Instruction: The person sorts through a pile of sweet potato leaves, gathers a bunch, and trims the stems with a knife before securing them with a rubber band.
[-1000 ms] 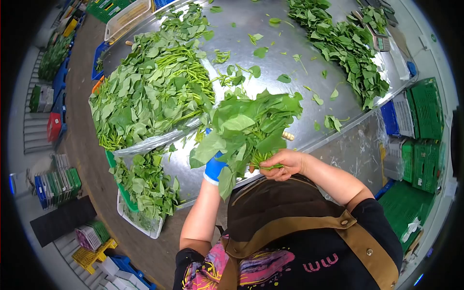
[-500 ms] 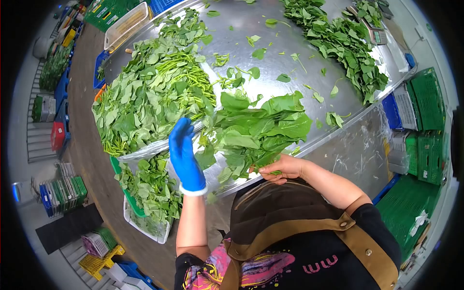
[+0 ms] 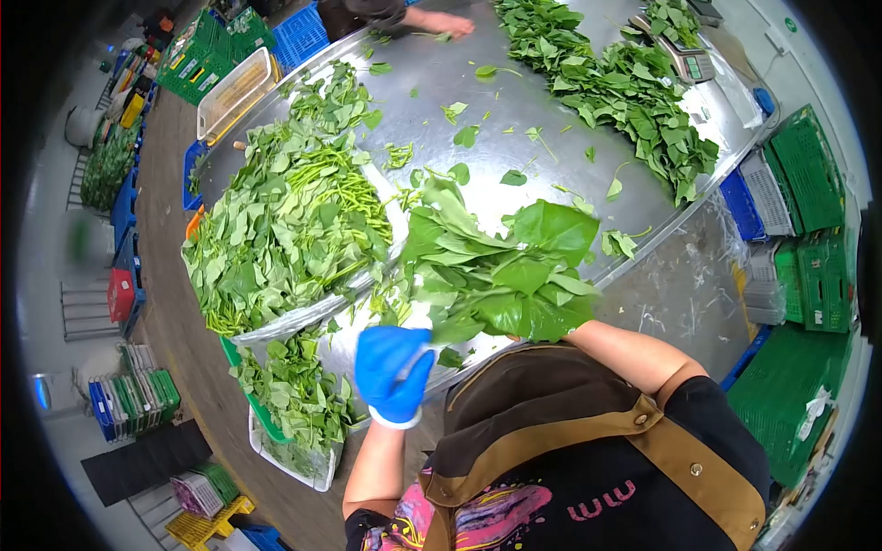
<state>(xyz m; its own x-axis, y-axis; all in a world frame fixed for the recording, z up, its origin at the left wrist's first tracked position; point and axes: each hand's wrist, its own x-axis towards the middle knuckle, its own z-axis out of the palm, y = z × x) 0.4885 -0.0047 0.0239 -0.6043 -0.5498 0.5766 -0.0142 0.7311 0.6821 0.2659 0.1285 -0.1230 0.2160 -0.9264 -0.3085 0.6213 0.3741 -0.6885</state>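
A bunch of leafy greens (image 3: 501, 262) is held over the near edge of the metal table, its broad leaves fanned out. My right hand is hidden under these leaves, and only my right forearm (image 3: 634, 354) shows, leading to the bunch's lower right side. My left hand (image 3: 393, 372), in a blue glove, is at the bunch's lower left, fingertips right at the leaves. Its fingers are bent over, with the thumb apart from them. To the left lies a large heap of cut greens (image 3: 285, 211) with pale stems, on clear plastic.
Another person's hand (image 3: 446, 23) reaches over the far side of the metal table (image 3: 423, 78). A long row of greens (image 3: 625, 92) runs along the right, near a scale (image 3: 694, 66). A white crate (image 3: 317, 477) with greens stands below left. Green crates (image 3: 799, 367) stand at right.
My left hand has come down and towards me, its upright fingers now bent towards the bunch. The bunch has tipped over my right hand, hiding it. Another person's hand has appeared at the far side.
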